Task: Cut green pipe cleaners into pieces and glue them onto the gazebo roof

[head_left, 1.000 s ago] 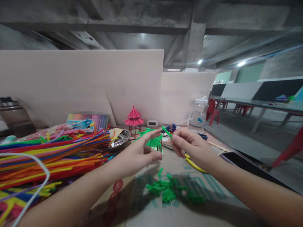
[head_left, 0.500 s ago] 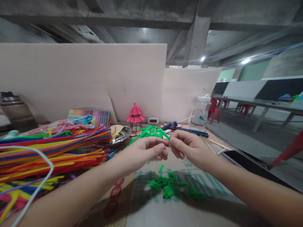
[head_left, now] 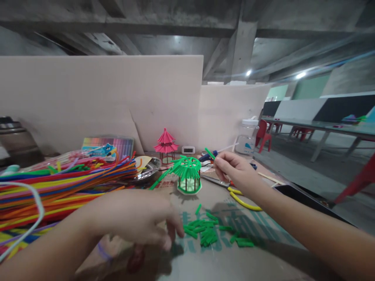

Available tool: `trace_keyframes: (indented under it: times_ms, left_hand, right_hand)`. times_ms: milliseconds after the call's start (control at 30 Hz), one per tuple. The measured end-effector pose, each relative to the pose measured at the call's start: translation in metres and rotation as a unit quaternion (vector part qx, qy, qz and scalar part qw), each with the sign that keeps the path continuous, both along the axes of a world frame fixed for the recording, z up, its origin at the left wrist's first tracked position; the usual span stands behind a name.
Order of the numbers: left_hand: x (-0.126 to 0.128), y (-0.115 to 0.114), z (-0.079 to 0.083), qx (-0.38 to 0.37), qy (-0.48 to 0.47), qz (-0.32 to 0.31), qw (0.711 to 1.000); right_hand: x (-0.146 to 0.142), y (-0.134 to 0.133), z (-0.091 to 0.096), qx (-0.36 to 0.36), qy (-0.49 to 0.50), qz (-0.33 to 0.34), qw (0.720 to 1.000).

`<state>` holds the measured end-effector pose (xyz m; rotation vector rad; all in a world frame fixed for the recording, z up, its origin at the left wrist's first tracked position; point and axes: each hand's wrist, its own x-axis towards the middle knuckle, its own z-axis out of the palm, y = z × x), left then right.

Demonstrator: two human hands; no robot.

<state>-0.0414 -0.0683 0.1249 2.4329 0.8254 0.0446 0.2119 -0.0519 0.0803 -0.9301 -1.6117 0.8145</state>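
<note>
From here I see the right hand (head_left: pixel 233 168) pinching a short green strip (head_left: pixel 209 153) between thumb and fingers — the left hand (head_left: pixel 136 218), blurred, hangs half open and seemingly empty beside the pile of green pieces (head_left: pixel 209 236) on the cardboard (head_left: pixel 222 263); the green-roofed model (head_left: pixel 187 168) stands upright beyond that pile, near a yellow-handled tool (head_left: pixel 244 203)

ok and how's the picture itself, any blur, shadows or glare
Head view: left hand smeared by blur, right hand clearer; head view: soft shadows on the printed cardboard, around the cut green pipe-cleaner pieces; head view: bluish glare streaking near the ceiling lights, upper right.
</note>
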Motion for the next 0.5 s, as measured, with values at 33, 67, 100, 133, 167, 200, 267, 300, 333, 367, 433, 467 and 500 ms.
trace_keyframes:
  times_ms: [33, 67, 100, 133, 167, 200, 267, 300, 333, 367, 433, 467, 500]
  left_hand:
    - [0.003, 0.003, -0.001, 0.017, 0.017, 0.001, 1.0]
    - [0.007, 0.007, -0.002, 0.04, 0.0, 0.016, 0.999]
    - [0.012, 0.011, -0.004, 0.062, -0.052, 0.05, 0.995]
    - [0.017, 0.016, -0.006, 0.068, -0.101, 0.082, 0.989]
    - [0.022, 0.02, -0.009, 0.065, -0.152, 0.115, 0.979]
    - [0.026, 0.023, -0.011, 0.053, -0.199, 0.131, 0.97]
    - [0.031, 0.027, -0.014, 0.032, -0.273, 0.144, 0.951]
    - [0.032, 0.027, -0.015, 0.029, -0.292, 0.144, 0.945]
    - [0.033, 0.026, -0.015, 0.035, -0.302, 0.142, 0.942]
    - [0.033, 0.024, -0.014, 0.048, -0.303, 0.141, 0.941]
    - [0.032, 0.019, -0.012, 0.096, -0.287, 0.138, 0.943]
    - [0.032, 0.017, -0.011, 0.125, -0.274, 0.137, 0.944]
    - [0.032, 0.015, -0.011, 0.153, -0.26, 0.133, 0.944]
  right_hand:
    - [-0.001, -0.002, 0.0, 0.004, -0.011, 0.003, 1.0]
    - [-0.002, -0.005, 0.0, 0.009, -0.024, 0.006, 1.0]
    - [-0.004, -0.009, 0.0, 0.015, -0.037, 0.01, 0.999]
    - [-0.005, -0.012, 0.0, 0.021, -0.053, 0.016, 0.998]
    - [-0.007, -0.016, 0.0, 0.028, -0.073, 0.02, 0.997]
    - [-0.008, -0.019, 0.0, 0.036, -0.098, 0.022, 0.994]
    - [-0.01, -0.024, 0.0, 0.056, -0.152, 0.022, 0.986]
    - [-0.01, -0.026, 0.0, 0.071, -0.178, 0.019, 0.981]
    - [-0.011, -0.027, 0.0, 0.087, -0.201, 0.016, 0.976]
    - [-0.011, -0.027, 0.001, 0.102, -0.219, 0.013, 0.97]
    - [-0.012, -0.028, 0.001, 0.118, -0.243, 0.011, 0.963]
    - [-0.013, -0.028, 0.001, 0.119, -0.25, 0.011, 0.961]
    - [-0.013, -0.029, 0.001, 0.116, -0.253, 0.012, 0.96]
